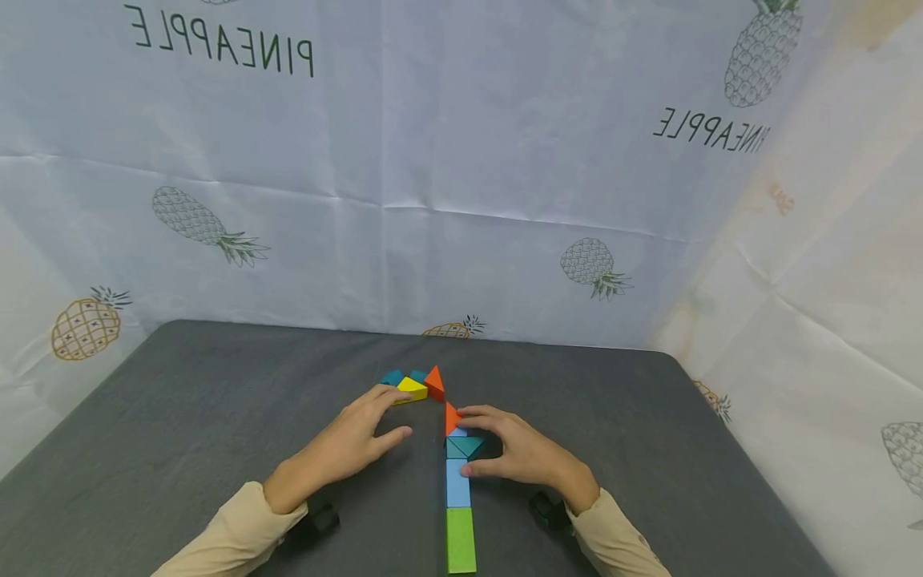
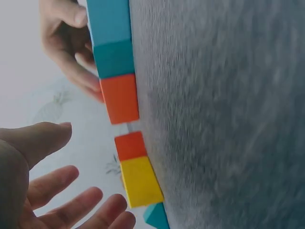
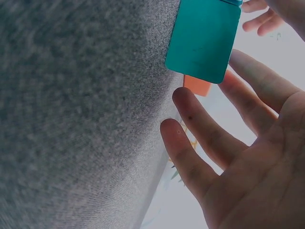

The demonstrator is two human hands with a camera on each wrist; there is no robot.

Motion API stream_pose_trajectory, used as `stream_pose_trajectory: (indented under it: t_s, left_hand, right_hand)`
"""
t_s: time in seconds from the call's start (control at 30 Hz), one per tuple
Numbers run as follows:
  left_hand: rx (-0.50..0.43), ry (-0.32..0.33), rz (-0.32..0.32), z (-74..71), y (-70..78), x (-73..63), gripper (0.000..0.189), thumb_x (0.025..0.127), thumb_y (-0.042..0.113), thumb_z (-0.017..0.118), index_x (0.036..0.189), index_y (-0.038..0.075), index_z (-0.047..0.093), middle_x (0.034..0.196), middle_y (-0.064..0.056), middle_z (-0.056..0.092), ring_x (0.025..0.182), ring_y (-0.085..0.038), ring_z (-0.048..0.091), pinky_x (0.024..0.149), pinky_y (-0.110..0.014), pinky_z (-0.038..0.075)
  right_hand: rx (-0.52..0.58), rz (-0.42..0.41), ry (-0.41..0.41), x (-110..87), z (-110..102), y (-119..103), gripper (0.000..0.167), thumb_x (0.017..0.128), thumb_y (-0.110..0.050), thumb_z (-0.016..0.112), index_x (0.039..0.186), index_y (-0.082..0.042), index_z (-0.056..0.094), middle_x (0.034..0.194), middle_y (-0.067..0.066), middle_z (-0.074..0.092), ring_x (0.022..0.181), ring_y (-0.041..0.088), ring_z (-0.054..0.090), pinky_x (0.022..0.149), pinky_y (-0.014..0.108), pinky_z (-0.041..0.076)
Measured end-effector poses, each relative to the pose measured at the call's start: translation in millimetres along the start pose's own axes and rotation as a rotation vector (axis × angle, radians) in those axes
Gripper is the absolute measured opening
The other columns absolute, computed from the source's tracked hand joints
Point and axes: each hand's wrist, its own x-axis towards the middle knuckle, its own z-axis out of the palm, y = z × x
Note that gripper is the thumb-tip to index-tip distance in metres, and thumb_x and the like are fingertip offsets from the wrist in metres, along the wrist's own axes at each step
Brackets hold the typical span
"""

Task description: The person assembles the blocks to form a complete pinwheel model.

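A straight line of wooden blocks lies on the dark table in the head view: a green block (image 1: 461, 541), a light blue block (image 1: 457, 484), teal triangular blocks (image 1: 464, 447) and an orange triangular block (image 1: 450, 418). My right hand (image 1: 526, 449) is spread along its right side, thumb at the light blue block and fingertips at the orange one. Beyond a small gap sit a second orange triangle (image 1: 436, 384) and a yellow block (image 1: 413, 388). My left hand (image 1: 353, 437) has its fingertips over the yellow block's near edge, thumb held apart; its fingers look loose in the left wrist view.
Blue-teal blocks (image 1: 392, 377) stand behind the yellow one. The dark table (image 1: 613, 401) has a pineapple-print cloth (image 1: 461, 160) hanging behind it and at its sides. A dark wrist device (image 1: 548, 510) is at the right cuff.
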Motion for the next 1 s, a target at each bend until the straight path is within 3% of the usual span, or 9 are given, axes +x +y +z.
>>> stream_pose_trajectory:
  t_s: [0.17, 0.53, 1.0]
  left_hand:
    - [0.012, 0.030, -0.027, -3.3, -7.2, 5.7, 0.045, 0.092, 0.020, 0.071, 0.132, 0.005, 0.058, 0.125, -0.010, 0.059, 0.103, -0.024, 0.059, 0.083, -0.041, 0.052]
    - [-0.003, 0.052, -0.050, -7.5, -26.3, 18.5, 0.045, 0.094, 0.017, 0.069, 0.134, 0.000, 0.056, 0.131, -0.018, 0.057, 0.108, -0.033, 0.063, 0.086, -0.046, 0.055]
    - [0.006, -0.007, -0.068, -8.5, -46.2, 36.4, 0.040, 0.098, 0.014, 0.062, 0.134, -0.001, 0.055, 0.132, -0.022, 0.054, 0.104, -0.031, 0.059, 0.083, -0.044, 0.053]
  right_hand:
    - [0.001, 0.004, 0.001, -0.4, 0, 1, 0.066, 0.087, -0.048, 0.073, 0.142, -0.014, 0.055, 0.152, 0.002, 0.046, 0.140, 0.026, 0.044, 0.110, 0.056, 0.040]
    - [0.006, -0.006, 0.000, -0.7, 0, 1, 0.067, 0.087, -0.050, 0.073, 0.143, -0.016, 0.055, 0.153, -0.003, 0.045, 0.141, 0.023, 0.043, 0.111, 0.053, 0.040]
    - [0.009, -0.011, 0.000, -0.1, -1, 3, 0.068, 0.087, -0.050, 0.073, 0.142, -0.015, 0.055, 0.153, -0.002, 0.045, 0.142, 0.025, 0.043, 0.111, 0.055, 0.039]
